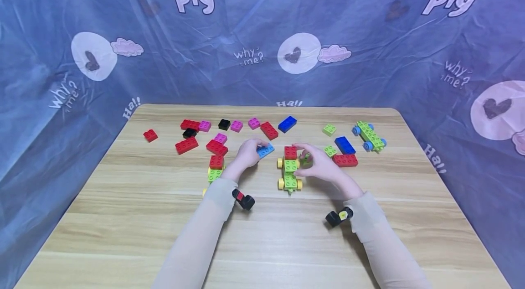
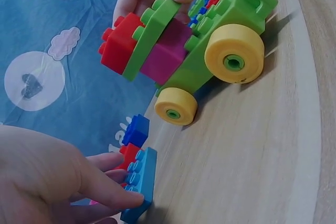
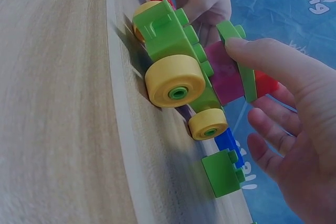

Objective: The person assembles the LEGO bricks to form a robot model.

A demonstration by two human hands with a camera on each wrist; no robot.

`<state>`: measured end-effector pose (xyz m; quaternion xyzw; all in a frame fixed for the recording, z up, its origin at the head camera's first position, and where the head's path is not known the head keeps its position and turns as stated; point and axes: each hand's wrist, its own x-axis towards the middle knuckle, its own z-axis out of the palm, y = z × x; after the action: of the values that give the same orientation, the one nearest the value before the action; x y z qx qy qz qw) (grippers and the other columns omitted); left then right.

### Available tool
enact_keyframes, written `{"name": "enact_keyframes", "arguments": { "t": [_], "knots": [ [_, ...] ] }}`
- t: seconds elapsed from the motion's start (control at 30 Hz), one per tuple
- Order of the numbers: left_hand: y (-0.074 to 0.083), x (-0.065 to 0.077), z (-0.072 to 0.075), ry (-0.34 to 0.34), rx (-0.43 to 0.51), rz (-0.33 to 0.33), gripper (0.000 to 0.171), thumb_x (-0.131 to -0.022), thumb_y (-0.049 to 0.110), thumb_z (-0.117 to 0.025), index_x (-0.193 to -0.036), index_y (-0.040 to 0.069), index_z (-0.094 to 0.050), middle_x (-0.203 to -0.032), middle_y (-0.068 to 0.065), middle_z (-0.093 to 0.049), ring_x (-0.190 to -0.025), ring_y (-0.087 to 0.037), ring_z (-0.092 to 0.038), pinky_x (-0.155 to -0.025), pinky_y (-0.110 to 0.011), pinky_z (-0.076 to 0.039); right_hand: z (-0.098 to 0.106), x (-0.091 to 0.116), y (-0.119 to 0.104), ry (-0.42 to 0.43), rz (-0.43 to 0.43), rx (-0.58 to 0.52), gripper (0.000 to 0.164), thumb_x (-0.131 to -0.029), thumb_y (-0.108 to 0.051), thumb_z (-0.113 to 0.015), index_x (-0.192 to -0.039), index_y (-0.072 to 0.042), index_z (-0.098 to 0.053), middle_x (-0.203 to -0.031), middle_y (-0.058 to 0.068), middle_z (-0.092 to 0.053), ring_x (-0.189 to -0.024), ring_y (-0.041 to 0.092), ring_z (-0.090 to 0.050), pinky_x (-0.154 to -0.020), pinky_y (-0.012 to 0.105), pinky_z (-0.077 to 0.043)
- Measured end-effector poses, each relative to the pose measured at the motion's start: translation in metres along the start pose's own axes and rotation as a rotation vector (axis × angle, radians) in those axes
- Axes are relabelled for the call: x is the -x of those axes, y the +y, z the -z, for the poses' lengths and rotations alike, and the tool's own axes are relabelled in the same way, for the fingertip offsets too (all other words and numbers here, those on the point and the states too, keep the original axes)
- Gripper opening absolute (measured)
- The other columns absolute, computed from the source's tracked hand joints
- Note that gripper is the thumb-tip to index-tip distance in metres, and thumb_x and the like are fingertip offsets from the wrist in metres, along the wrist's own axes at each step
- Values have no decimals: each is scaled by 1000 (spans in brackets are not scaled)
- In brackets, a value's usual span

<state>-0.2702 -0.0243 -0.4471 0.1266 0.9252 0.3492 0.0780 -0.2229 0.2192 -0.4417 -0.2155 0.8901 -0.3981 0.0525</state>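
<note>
My left hand (image 1: 248, 154) pinches a light blue building brick (image 1: 265, 150) between thumb and fingers, just above the table. In the left wrist view its thumb lies on the studded side of that brick. A toy block car (image 1: 290, 180) with a green base and yellow wheels stands between the hands. Stacked on its far end are a purple brick (image 3: 223, 72), a green plate (image 3: 247, 80) and a red brick (image 1: 290, 152). My right hand (image 1: 319, 164) grips this stack, its thumb on the green plate and its fingers around the far side, partly hidden.
Left of the left forearm stands a similar car (image 1: 215, 175), partly covered. Red, pink and black bricks (image 1: 223, 124) lie along the back left. Blue, green and red bricks (image 1: 345, 160) lie at the right, beside a green car base (image 1: 370, 136) with blue wheels.
</note>
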Motion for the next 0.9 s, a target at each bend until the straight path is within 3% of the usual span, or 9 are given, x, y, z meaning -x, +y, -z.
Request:
{"name": "enact_keyframes", "arguments": {
  "t": [0.2,0.3,0.53,0.9],
  "knots": [
    [2,1,1,-23,-4,-16,44,-85,-13,-55,-120,10,-68,-130,-12,-61,-123,-30,-54,-106,-40,-41,1,1,-1,2,-3,-2,80,-72,-19,-83,-141,-7,-44,-107,15,-60,-92,28,-58,-77,37,-51],
    [3,1,2,-28,6,-13,51,-79,-16,-56,-121,10,-68,-129,-13,-61,-122,-29,-54,-105,-40,-42,0,1,-2,3,-13,-3,80,-72,-19,-83,-141,-7,-44,-106,15,-60,-92,28,-59,-77,37,-51],
    [0,0,0,-26,49,41,62,-69,-8,-75,-128,7,-61,-131,-12,-61,-123,-29,-53,-106,-41,-40,0,1,-2,2,-20,-5,81,-72,-19,-83,-142,-7,-43,-107,16,-60,-92,28,-59,-77,36,-51],
    [-4,-3,-5,-44,34,94,59,-73,2,-80,-128,4,-60,-131,-11,-60,-123,-29,-52,-109,-40,-36,1,2,-3,6,-20,-7,81,-72,-20,-83,-141,-6,-44,-108,15,-60,-92,28,-58,-78,37,-51]
  ]
}}
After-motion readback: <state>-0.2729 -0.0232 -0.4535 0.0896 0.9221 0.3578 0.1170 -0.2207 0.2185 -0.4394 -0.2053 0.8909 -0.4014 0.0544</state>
